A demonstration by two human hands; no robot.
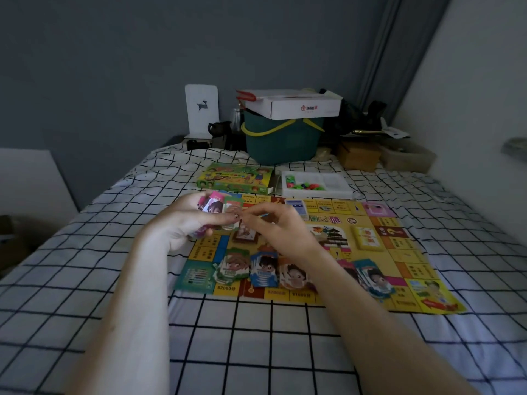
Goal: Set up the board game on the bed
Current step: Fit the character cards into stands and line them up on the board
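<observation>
The left hand [188, 220] holds a bunch of cards [218, 208] in its grip. The right hand [278, 229] pinches one card above the yellow board [399, 258] on the bed [256, 337].

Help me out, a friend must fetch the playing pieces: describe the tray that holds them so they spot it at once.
Start at the yellow game board spread on the checked bedsheet. Just past its far edge, to the right of the green game box, lies a shallow white plastic tray. Unlike the colourful printed box beside it, it is plain white, divided into compartments, with small green and pink pieces heaped at its left end.
</observation>
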